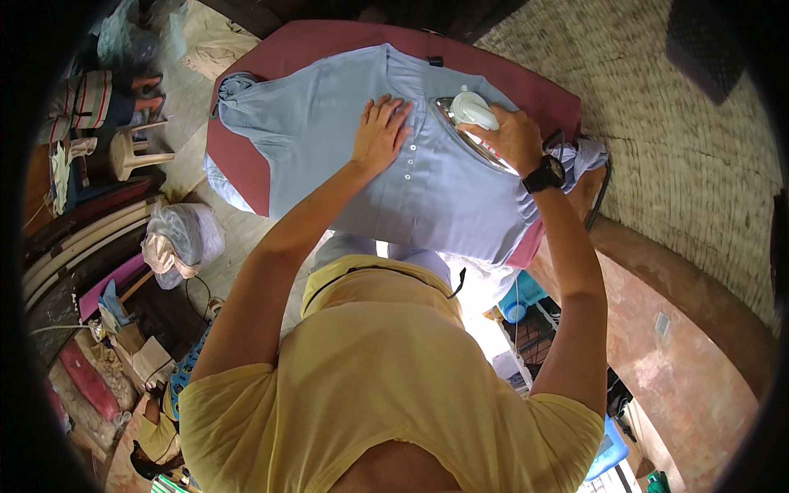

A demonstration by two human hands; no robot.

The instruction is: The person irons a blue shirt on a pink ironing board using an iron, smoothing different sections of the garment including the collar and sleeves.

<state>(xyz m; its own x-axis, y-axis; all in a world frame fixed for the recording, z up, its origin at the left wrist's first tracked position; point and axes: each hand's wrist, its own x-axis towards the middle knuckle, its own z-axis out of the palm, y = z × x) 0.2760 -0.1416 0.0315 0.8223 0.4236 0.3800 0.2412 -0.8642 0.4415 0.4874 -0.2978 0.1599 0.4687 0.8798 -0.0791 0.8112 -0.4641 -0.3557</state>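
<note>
A light blue buttoned shirt (345, 193) lies spread over a dark red ironing surface (329, 37). My left hand (382, 133) rests flat on the cloth beside the button placket, fingers stretched out and holding nothing. On the shirt's right side, my right hand (514, 140) grips a white clothes iron (474, 109) from above. The iron's metal soleplate edge shows along its left, against the fabric. One sleeve (238, 92) lies bunched at the far left; the other gathers near the right edge, partly hidden by my right forearm.
A dark cord (602, 197) hangs at the board's right edge. Woven matting (657, 156) covers the right side, above a curved ledge (682, 271). To the left stand a plastic stool (127, 154) and a filled plastic bag (185, 238). Other people are at the far left and lower left.
</note>
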